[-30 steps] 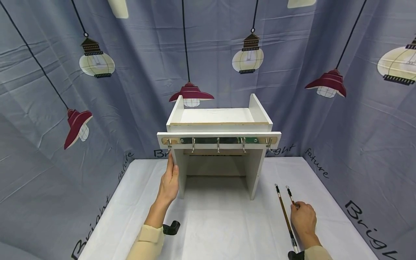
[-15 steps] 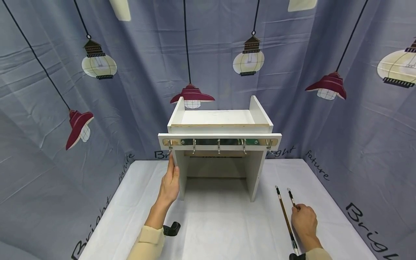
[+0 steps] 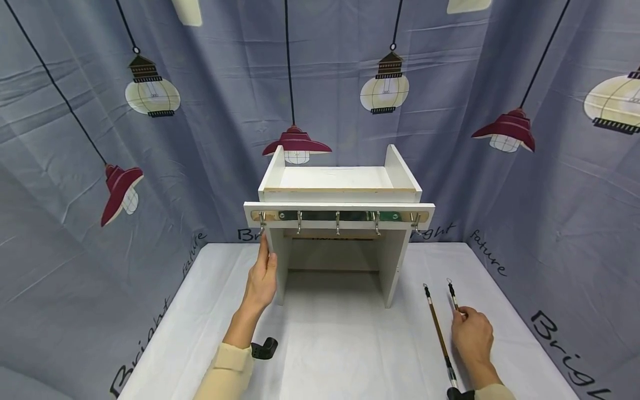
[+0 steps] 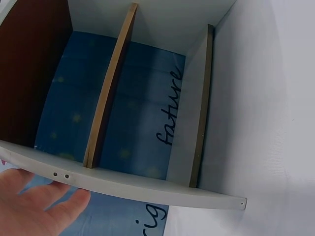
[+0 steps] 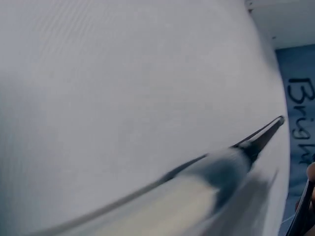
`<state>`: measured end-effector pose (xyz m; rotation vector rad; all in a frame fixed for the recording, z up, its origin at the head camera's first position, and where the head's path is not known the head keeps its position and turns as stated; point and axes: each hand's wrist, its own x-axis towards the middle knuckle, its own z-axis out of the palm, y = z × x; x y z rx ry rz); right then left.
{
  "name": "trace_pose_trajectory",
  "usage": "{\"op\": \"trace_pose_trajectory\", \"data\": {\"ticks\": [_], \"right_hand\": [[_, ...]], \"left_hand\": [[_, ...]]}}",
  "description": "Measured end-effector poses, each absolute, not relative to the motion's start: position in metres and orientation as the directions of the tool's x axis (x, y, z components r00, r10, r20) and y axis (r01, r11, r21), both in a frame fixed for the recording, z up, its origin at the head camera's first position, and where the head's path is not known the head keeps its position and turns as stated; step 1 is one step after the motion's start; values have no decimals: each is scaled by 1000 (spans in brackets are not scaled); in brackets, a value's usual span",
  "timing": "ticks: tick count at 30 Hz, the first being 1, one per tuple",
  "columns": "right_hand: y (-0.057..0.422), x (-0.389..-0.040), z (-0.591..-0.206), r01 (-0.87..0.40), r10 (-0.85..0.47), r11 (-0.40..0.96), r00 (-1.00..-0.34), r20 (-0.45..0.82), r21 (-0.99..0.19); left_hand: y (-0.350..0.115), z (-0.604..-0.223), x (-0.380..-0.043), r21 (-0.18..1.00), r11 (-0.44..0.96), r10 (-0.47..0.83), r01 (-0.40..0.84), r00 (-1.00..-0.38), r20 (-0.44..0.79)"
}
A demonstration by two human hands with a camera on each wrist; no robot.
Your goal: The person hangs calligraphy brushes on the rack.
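A small white shelf [image 3: 330, 195] stands on the white-covered table, with a strip of metal hooks [image 3: 337, 216] along its front. My left hand [image 3: 261, 280] rests with extended fingers against the shelf's left side panel; in the left wrist view the fingers [image 4: 71, 206] touch that panel's outer side. At the right, my right hand [image 3: 472, 336] pinches a calligraphy brush [image 3: 452, 294] near its looped end; the rest of it is hidden by the hand. Just left of it lies a second calligraphy brush [image 3: 439, 333], whose pale lower part and looped tip [image 5: 268, 135] fill the right wrist view.
The white cloth [image 3: 335, 344] covers the table before the shelf. A blue-grey curtain [image 3: 330, 83] printed with lamps surrounds the table at the back and sides. Inside the shelf, a wooden-edged crosspiece [image 4: 110, 83] spans between the side panels.
My right hand has moved slightly forward and to the right, carrying the pinched brush farther from the second one. My left hand stays against the shelf.
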<state>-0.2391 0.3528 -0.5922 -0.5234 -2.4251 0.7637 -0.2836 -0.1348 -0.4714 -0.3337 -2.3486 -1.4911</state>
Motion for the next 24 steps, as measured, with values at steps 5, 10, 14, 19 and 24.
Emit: {"op": "trace_pose_trajectory", "data": {"ticks": [5,10,14,19,24], "right_hand": [[344,-239,-576,155,515,749,-749,418,-644],[331,-236,-553,87,515,746,-703,490,-660],[320,-230,-528,12,517,741,-648,559,-671],[306,-219,-496,-45,553,700,-597,582,-712],[294,-210,-475,-101,565,687,-549,616,-720]], "left_hand": [[-135,-470,-285,826,432,8,362,-918,397],[-136,-471,-286,823,431,9,369,-914,406],[-136,-473,-287,824,430,4,369,-914,407],[-135,-472,-289,816,450,-18,364,-909,415],[-134,-473,-289,814,457,-34,357,-908,417]]}}
